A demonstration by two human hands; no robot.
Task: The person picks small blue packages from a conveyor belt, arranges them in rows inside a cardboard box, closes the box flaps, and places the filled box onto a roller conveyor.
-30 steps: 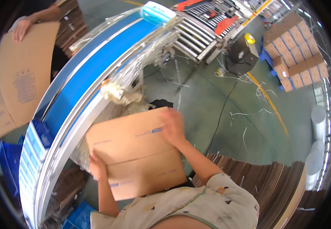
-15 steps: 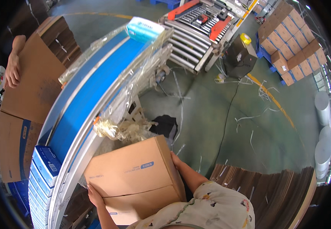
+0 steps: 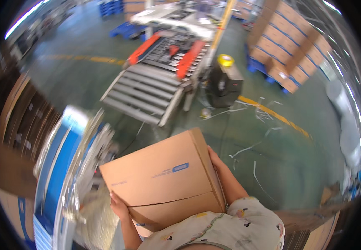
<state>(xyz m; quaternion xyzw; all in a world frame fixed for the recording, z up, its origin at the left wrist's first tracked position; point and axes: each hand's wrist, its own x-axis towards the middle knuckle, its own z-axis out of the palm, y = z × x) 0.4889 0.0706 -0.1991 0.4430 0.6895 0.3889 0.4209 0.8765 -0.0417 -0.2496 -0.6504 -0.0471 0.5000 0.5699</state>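
A brown cardboard box (image 3: 159, 175), marked with a small blue label print, is held in front of my body between both hands. My left hand (image 3: 119, 207) grips its left side near the lower corner, fingers partly behind the edge. On the opposite side my right hand (image 3: 215, 160) presses against the box's right face, most of its fingers out of sight. A seam runs across the box's upward face, which tilts toward me. To the left, apart from the box, runs the blue conveyor belt (image 3: 55, 166), its side wrapped in clear plastic film (image 3: 78, 183).
A roller conveyor (image 3: 143, 96) with a red-sided machine stands ahead. Right of it is a dark cabinet (image 3: 226, 89) with a yellow tape roll on top. Stacked cartons (image 3: 288, 46) sit on a blue pallet at far right. Loose white straps (image 3: 251, 148) lie on the floor.
My view has swung right, away from the blue belt, and the box has come along in both hands. The roller conveyor is now more directly ahead.
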